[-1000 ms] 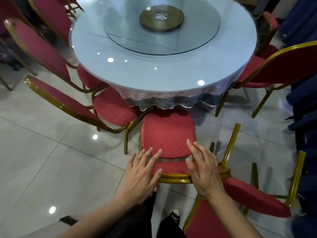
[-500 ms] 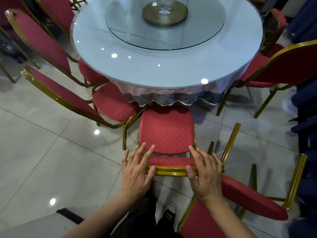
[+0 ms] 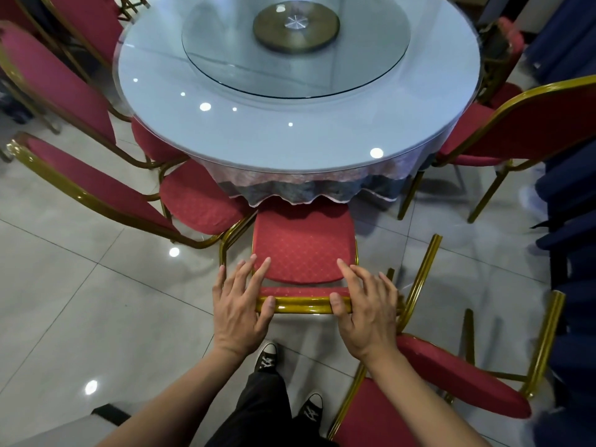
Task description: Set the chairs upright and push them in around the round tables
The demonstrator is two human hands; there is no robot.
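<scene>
Your left hand [image 3: 238, 312] and right hand [image 3: 364, 312] press flat, fingers straight, on the chair [image 3: 303, 250] backrest; the bench [image 3: 290, 137] lies just beyond.

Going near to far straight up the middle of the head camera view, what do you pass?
Black canvas sneaker → gold metal chair-back rail → red padded chair seat → round glass-topped table → brass turntable hub.

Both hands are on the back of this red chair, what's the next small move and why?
Probably let go and turn to the tipped-over red chair on the right: the red gold-framed chair under both hands already has its seat front beneath the round glass-topped table.
</scene>
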